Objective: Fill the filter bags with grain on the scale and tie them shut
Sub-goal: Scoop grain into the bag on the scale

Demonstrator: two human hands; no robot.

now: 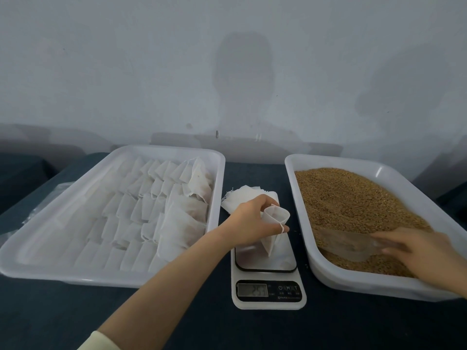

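Left hand: our left hand [249, 221] grips one bag [274, 224] by its rim, fingers curled round it, and the mouth gapes wide open.
Bag: it hangs over the plate of the scale [269, 274], mouth tilted towards the grain; we cannot tell whether its tip touches the plate.
Right hand: our right hand [424, 251], blurred, holds the handle of a clear scoop [353, 245] with its fingers closed round it.
Scoop: it lies low in the grain [353, 203], at the near end of the right tray [289, 162].
Spare bags: a stack of empty bags [242, 198] sits just behind the scale.
Left tray: the left tray [217, 198] holds rows of filled bags [151, 210].
Scale display: the display [252, 290] is lit, the digits too blurred to read.
Surface: both trays and the scale stand on the dark surface [177, 319].
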